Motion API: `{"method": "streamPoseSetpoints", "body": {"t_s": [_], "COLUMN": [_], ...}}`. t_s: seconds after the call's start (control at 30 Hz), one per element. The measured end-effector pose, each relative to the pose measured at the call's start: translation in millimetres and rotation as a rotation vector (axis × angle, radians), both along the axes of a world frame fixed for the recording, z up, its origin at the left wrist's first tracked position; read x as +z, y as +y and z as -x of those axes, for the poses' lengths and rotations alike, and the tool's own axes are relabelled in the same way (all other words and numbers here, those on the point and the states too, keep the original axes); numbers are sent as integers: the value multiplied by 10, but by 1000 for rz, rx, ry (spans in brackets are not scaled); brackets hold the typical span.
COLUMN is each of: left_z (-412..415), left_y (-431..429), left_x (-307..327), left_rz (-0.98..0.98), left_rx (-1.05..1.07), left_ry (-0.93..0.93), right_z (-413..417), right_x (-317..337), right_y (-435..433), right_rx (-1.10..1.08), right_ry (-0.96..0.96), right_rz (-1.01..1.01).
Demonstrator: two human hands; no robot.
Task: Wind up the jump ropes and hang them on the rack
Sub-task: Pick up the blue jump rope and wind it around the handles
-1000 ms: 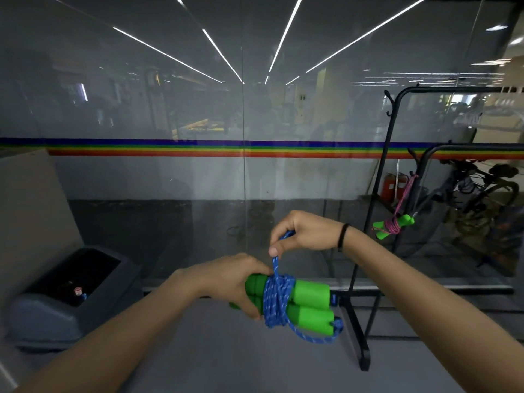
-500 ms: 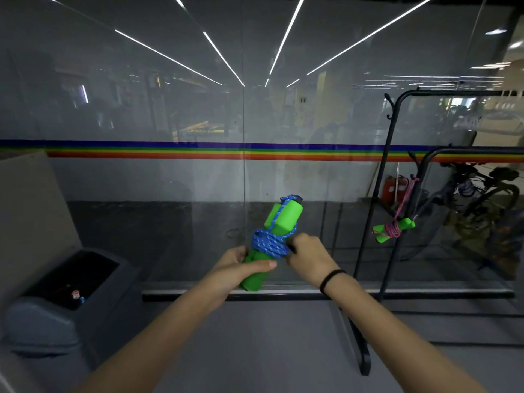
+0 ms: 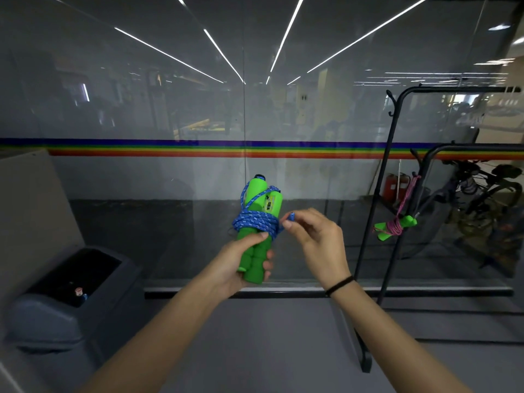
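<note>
A blue jump rope (image 3: 255,222) is wound several times around its two green handles (image 3: 259,202), which stand upright side by side. My left hand (image 3: 243,262) grips the lower ends of the handles, thumb pressed just under the coils. My right hand (image 3: 312,236) pinches a short loop of the blue rope beside the coils. At the right stands a black rack (image 3: 388,154). A second wound rope with green handles and a pink cord (image 3: 395,226) hangs from its lower bar.
A glass wall with a rainbow stripe (image 3: 198,150) runs across in front of me. A grey bin (image 3: 71,293) sits on the floor at the left. Bicycles (image 3: 487,199) and red extinguishers (image 3: 392,185) show behind the glass at the right.
The handles have swung from lying sideways to standing upright. My right hand came down from above the bundle to its right side and now pinches a rope loop there.
</note>
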State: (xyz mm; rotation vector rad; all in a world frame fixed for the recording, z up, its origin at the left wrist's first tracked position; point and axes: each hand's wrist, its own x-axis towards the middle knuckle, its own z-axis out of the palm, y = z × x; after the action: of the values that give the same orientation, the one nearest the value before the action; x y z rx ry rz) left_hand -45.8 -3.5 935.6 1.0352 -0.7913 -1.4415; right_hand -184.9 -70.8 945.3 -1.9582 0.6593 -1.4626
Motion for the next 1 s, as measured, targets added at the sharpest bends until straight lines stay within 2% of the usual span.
{"method": "streamPoseSetpoints", "body": {"t_s": [0.1, 0.2, 0.37, 0.47, 0.53, 0.63, 0.8, 1.0], "left_z": [-3, 6, -11, 12, 44, 76, 120, 147], "left_y": [-13, -54, -93, -95, -88, -94, -71, -30], "left_x": [-17, -60, -121, -123, -117, -93, -16, 1], "left_rz": [3, 43, 73, 102, 143, 199, 235, 219], "left_rx": [6, 109, 312, 368, 399, 414, 367, 313], "left_ry": [20, -92, -267, -311, -360, -413, -387, -337], "right_z": [-16, -18, 10, 0, 13, 33, 44, 93], "right_x": [-33, -28, 40, 24, 36, 100, 121, 159], "right_y": [8, 41, 50, 82, 90, 85, -7, -6], "right_rx": [57, 172, 149, 117, 100, 43, -94, -74], "right_ry": [-81, -105, -19, 4, 87, 239, 266, 287], "right_rz": [-31, -105, -28, -14, 32, 142, 255, 303]}}
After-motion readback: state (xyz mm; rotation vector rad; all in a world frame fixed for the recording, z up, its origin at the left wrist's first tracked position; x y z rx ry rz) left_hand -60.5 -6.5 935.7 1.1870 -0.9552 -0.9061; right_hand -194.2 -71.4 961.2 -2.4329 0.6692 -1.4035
